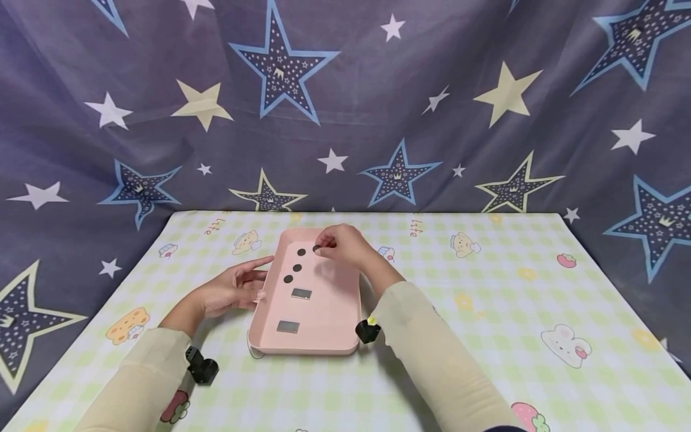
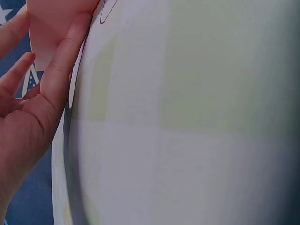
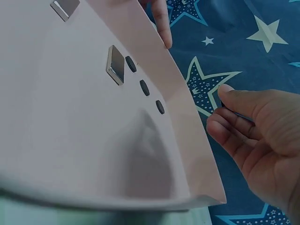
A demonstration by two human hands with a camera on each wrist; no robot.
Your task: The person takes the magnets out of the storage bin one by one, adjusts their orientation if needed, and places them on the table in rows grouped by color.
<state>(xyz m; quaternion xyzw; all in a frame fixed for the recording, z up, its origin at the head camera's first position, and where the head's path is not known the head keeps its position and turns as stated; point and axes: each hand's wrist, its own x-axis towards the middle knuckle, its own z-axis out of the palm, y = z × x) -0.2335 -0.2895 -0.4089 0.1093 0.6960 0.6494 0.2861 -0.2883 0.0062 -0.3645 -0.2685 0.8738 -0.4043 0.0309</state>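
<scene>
A shallow pink tray (image 1: 332, 318) lies on the table. Inside it, three small black discs (image 1: 297, 267) form a slanting row along the left side, and two shiny silver rectangular blocks (image 1: 301, 293) lie nearer the front. My right hand (image 1: 348, 246) pinches another black disc (image 1: 316, 248) between thumb and fingers over the tray's far end; in the right wrist view the fingers mostly hide it. On the left, my left hand (image 1: 229, 289) touches the tray's outer wall with fingers spread and fairly straight, as its fingers (image 2: 63, 61) also show in the left wrist view.
A green-and-white checked cloth (image 1: 486, 336) with cartoon prints covers the table. Behind the far edge hangs a dark curtain (image 1: 345, 108) patterned with stars. Small black cameras (image 1: 203, 367) are worn at both wrists, the right one close to the tray's right wall.
</scene>
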